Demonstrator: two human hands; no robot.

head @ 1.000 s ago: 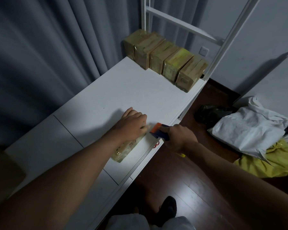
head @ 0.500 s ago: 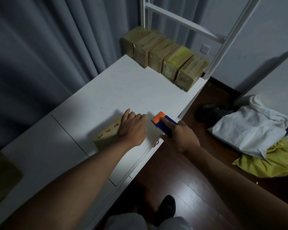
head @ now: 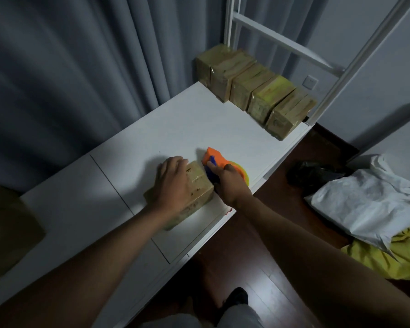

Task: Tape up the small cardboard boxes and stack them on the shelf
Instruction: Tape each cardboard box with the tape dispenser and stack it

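The left hand lies flat on the small cardboard box on the white surface — the right hand, just beside it, grips the orange tape dispenser; box markings unreadable.

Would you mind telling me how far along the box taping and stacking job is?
Done: five taped boxes stand in a row at the far end of the white shelf. In hand: the left hand steadies a sixth box while the right hand holds the tape dispenser against it. Left: finishing the tape and placing this box with the others.
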